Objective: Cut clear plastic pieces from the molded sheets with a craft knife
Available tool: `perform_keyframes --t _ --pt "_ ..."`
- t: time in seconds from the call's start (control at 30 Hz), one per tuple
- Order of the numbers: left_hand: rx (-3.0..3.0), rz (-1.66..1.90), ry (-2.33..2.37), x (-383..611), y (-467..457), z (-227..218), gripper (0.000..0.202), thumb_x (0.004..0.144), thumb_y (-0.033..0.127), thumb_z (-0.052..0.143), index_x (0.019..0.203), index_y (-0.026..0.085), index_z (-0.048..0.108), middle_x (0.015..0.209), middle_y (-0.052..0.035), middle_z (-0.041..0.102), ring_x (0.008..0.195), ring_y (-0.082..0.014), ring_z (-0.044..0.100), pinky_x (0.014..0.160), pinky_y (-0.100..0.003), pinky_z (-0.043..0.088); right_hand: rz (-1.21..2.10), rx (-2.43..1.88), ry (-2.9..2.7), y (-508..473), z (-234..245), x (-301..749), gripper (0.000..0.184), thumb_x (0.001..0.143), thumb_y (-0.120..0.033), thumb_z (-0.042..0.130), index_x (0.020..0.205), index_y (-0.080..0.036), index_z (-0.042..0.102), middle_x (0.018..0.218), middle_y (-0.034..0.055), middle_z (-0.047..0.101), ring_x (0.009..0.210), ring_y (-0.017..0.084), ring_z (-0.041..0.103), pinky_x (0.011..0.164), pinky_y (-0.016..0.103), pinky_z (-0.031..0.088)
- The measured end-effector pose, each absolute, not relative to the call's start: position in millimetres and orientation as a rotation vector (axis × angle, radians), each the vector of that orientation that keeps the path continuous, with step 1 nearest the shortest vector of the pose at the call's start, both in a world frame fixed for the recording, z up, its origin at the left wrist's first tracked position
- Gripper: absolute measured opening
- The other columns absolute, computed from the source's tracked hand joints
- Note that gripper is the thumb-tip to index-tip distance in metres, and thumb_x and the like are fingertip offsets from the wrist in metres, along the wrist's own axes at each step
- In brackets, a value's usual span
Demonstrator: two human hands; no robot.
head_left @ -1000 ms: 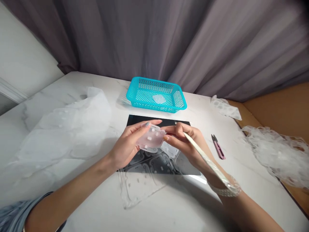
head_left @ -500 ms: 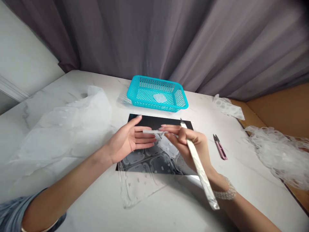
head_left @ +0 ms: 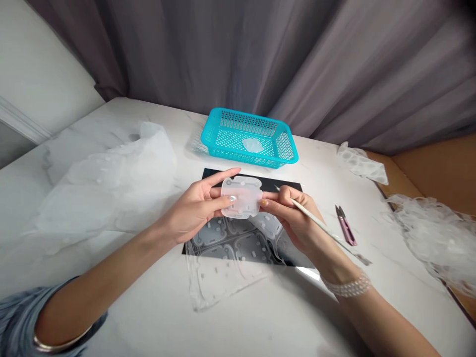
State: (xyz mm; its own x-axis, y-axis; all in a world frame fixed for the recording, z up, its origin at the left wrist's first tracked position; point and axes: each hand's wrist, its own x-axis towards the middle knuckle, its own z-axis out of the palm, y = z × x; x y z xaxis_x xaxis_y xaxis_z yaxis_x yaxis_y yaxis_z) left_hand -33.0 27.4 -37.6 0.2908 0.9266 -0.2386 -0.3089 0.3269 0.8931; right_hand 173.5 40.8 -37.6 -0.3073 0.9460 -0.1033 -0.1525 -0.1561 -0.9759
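Observation:
My left hand (head_left: 195, 210) and my right hand (head_left: 293, 218) together hold a small translucent white plastic piece (head_left: 241, 197) with rounded corners and small bumps, raised above a black mat (head_left: 286, 250). Left thumb and fingers pinch its left edge. The right fingers pinch its right edge while also gripping a slim white craft knife (head_left: 323, 227), whose handle trails toward my wrist. On the mat below lies a clear moulded sheet (head_left: 226, 248) of similar shapes, hanging over the mat's near edge.
A turquoise mesh basket (head_left: 282, 146) with one translucent piece inside stands behind the mat. Pink snips (head_left: 345, 227) lie to the right. Crumpled clear plastic (head_left: 111, 183) covers the left of the marble table; more scraps (head_left: 435, 238) lie at the right by a brown board.
Half a second ago my left palm lay open with the piece edge-on in my right fingers. Now both hands pinch the piece, its flat face turned toward me.

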Motion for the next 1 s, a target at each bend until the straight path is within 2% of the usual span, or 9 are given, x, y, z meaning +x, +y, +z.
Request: perform_keyframes --t 0.23,0.43,0.7,1.0 --pt "0.903 0.965 0.902 -35.1 28.0 -40.4 0.061 0.084 0.021 0.069 0.141 0.029 0.05 0.092 -0.0028 0.076 0.097 -0.0188 0.067 0.086 -0.03 0.05 1.529 -1.049 -1.238 41.0 -37.9 174.2 0.051 0.076 -0.019 0.076 0.058 -0.021 0.028 0.084 0.0005 0.072 0.074 0.013 0.061 0.072 0.029 0.045" --pt "0.857 0.988 0.83 -34.1 29.3 -43.5 0.048 0.084 0.017 0.068 0.131 0.021 0.061 0.111 -0.0085 0.073 0.1 -0.0209 0.068 0.085 -0.031 0.052 1.492 -1.074 -1.242 42.6 -41.9 175.0 0.054 0.073 -0.022 0.078 0.057 -0.02 0.026 0.084 0.0015 0.074 0.073 0.014 0.063 0.069 0.029 0.046" --pt "0.77 0.981 0.784 -33.4 31.2 -43.3 0.034 0.085 0.015 0.065 0.118 0.015 0.068 0.12 -0.012 0.07 0.105 -0.0228 0.067 0.088 -0.032 0.053 1.492 -1.081 -1.241 41.7 -39.8 175.1 0.05 0.076 -0.021 0.075 0.058 -0.021 0.029 0.087 0.0017 0.073 0.077 0.015 0.063 0.072 0.029 0.046" --pt "0.658 0.981 0.695 -32.7 32.5 -42.6 0.032 0.085 0.012 0.056 0.114 0.013 0.071 0.115 -0.0136 0.072 0.104 -0.0245 0.067 0.088 -0.034 0.053 1.489 -1.093 -1.211 43.2 -42.3 175.5 0.05 0.074 -0.019 0.077 0.058 -0.02 0.03 0.081 0.0004 0.072 0.077 0.015 0.064 0.07 0.027 0.046"
